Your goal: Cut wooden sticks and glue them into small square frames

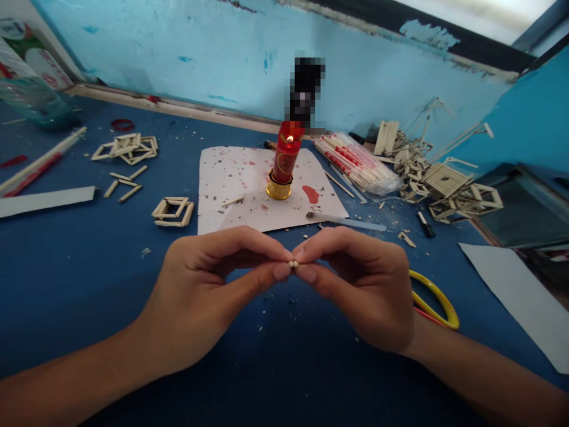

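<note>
My left hand (213, 290) pinches a small pale stick (290, 264) between thumb and forefinger, seen end-on. Against it is a second stick (296, 264), pinched in the same way by my right hand (364, 284). The fingertips of both hands nearly meet above the blue table (267, 367). Most of each stick's length is hidden. Beyond the hands, a lit red candle (287, 154) on a gold base stands on a stained white sheet (240, 207).
Stick frames (173, 212) lie at the left, with a plastic bottle (38, 98) behind. Bagged sticks (355, 160) and a tangled stick structure (444, 178) sit at the back right. A yellow handle (438, 293) is beside my right wrist.
</note>
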`<move>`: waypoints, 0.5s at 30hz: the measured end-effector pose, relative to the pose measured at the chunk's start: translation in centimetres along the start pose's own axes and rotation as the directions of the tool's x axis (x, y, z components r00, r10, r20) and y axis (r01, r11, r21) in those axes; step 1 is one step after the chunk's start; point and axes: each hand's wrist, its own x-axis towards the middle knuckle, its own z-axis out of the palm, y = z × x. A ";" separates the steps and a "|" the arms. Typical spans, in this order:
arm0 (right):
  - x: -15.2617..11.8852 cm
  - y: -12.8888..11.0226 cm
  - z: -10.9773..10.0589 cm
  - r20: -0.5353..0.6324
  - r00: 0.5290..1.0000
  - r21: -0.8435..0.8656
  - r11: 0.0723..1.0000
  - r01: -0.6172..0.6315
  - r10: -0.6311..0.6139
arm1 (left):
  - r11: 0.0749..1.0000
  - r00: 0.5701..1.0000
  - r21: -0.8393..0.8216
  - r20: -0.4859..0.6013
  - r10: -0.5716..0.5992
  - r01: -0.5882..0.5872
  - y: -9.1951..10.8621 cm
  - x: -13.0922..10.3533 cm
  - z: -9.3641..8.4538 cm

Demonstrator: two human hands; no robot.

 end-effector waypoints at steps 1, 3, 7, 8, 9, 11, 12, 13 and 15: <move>0.0 0.0 0.0 -0.004 1.000 -0.007 1.000 -0.009 0.009 | 1.000 1.000 0.004 -0.002 0.000 0.000 0.0 0.0 0.0; 0.1 0.0 0.0 -0.007 1.000 -0.014 1.000 -0.021 0.021 | 1.000 1.000 0.010 -0.004 0.004 -0.004 0.0 0.0 0.0; 0.3 0.2 0.1 0.016 0.998 0.097 0.994 -0.056 0.054 | 0.998 0.999 -0.048 -0.015 -0.037 0.036 0.1 0.4 0.5; 0.3 0.3 0.2 0.019 0.997 0.139 0.988 -0.071 0.069 | 0.995 0.998 -0.082 -0.028 -0.061 0.059 0.2 0.5 0.6; 0.4 0.3 0.2 0.013 0.996 0.162 0.983 -0.085 0.084 | 0.990 0.995 -0.114 -0.042 -0.087 0.082 0.2 0.7 0.8; 0.4 0.5 0.4 -0.035 0.994 0.120 0.988 -0.095 0.100 | 0.979 0.988 -0.167 -0.081 -0.132 0.117 0.2 1.0 0.9; 0.5 0.5 0.4 -0.067 0.993 0.058 0.994 -0.091 0.094 | 0.974 0.983 -0.186 -0.101 -0.152 0.132 0.2 1.1 0.9; 0.5 0.6 0.5 -0.096 0.993 -0.020 0.997 -0.076 0.074 | 0.969 0.978 -0.204 -0.121 -0.168 0.141 0.1 1.2 0.8; 0.5 0.6 0.5 -0.127 0.992 -0.193 0.981 -0.026 0.001 | 0.960 0.973 -0.236 -0.134 -0.189 0.153 -0.2 1.3 0.7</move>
